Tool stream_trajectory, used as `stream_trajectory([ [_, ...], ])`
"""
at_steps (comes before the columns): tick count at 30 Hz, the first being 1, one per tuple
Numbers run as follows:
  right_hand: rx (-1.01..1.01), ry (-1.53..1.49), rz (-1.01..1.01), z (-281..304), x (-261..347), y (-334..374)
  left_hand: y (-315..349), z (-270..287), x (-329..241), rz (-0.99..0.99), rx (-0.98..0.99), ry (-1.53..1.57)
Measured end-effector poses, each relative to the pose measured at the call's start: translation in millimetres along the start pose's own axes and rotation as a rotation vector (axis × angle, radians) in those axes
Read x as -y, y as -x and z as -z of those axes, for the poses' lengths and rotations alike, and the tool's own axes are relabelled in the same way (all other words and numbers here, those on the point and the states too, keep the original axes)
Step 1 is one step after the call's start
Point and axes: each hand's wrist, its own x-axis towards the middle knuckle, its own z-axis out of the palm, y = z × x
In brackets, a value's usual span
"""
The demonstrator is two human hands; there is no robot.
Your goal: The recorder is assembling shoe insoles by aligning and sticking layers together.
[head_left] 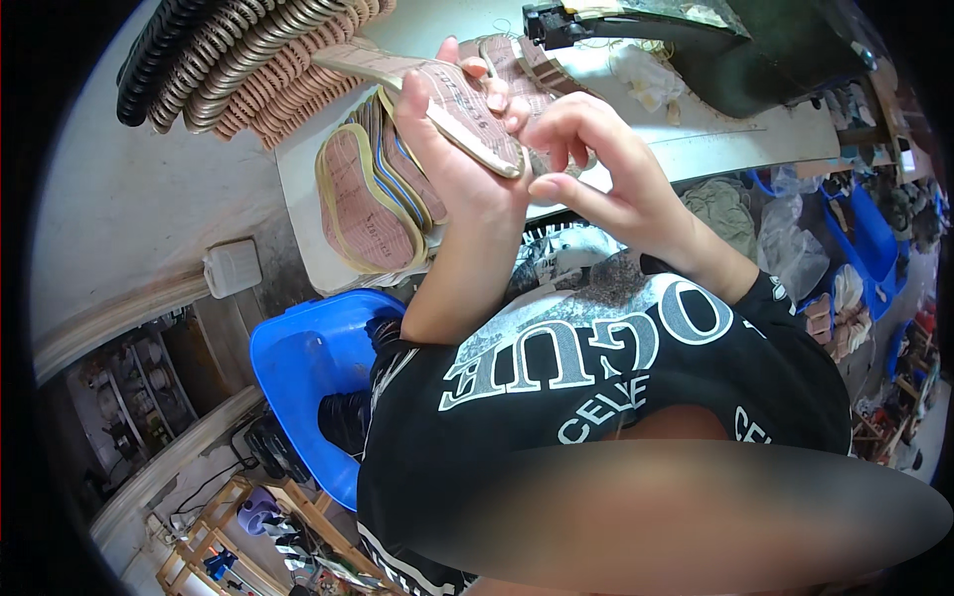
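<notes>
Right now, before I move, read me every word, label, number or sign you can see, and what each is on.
I won't copy wording, only say where it stands:
Black shirt: large white lettering, smaller letters nearby, legible.
Pinkish insole in the left hand: dark characters, partly legible; fine print too small.
Yellow-edged insole: small marking, too small to read.

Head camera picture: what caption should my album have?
Left hand holding a pinkish insole, right hand close by, more insoles on the white table.

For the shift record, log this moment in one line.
left hand: holds insole | right hand: half-open beside it, contact unclear | white table: stacked insoles, dark machine
</notes>
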Motion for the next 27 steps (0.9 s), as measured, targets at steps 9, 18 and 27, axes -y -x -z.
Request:
stream_trajectory([
  [9, -0.027, -0.478, -0.162, -26, -16, 8, -1, 1, 6, 0.044, -0.017, -0.116],
  [18, 0.030, -0.458, -0.095, -21, -20, 14, -5, 9, 9, 0.166, 0.031, -0.059],
  [27, -0.041, -0.569, -0.357, -18, -15, 5, 1, 4, 7, 0.229, -0.061, -0.151],
])
